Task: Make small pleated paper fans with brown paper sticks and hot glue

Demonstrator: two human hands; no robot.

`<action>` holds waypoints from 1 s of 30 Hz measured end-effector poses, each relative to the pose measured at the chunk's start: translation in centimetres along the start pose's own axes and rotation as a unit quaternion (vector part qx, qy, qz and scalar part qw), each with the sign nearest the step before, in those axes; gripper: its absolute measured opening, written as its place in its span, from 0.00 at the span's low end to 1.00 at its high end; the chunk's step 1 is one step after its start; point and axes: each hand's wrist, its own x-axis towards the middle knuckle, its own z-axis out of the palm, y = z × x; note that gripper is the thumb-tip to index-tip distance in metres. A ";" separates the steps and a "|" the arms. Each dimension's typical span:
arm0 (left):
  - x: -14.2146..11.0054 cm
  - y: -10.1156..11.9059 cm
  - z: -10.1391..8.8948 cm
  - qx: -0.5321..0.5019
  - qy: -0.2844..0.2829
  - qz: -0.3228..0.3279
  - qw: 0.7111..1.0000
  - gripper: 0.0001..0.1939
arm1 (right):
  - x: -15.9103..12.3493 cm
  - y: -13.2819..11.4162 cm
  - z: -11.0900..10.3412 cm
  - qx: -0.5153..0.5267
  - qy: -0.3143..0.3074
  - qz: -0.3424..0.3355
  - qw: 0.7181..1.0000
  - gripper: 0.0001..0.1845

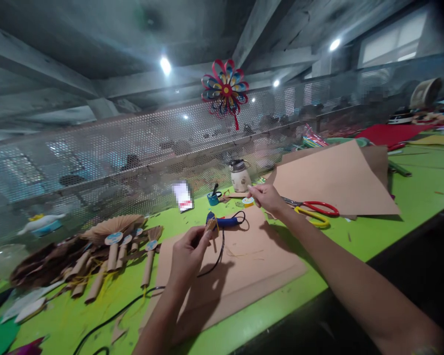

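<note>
Head view: small brown paper piece (210,225), with a yellow strand (216,224) at it, is raised over the brown sheet (249,276), clamped between thumb and fingers of the left hand (190,249); judged light, dry, fairly stiff and easily creased, it is best gripped at its narrow part with modest pressure. Beyond it lies the blue glue gun (227,222), while the right hand (267,198), near the yellow-edged roll (248,202), has its fingertips together; whether they pinch a strand cannot be told.
</note>
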 end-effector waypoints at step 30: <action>0.7 -1.1 -0.4 -0.058 0.062 0.015 0.996 0.17 | 1.0 4.7 1.3 -0.102 -0.051 0.172 0.979 0.16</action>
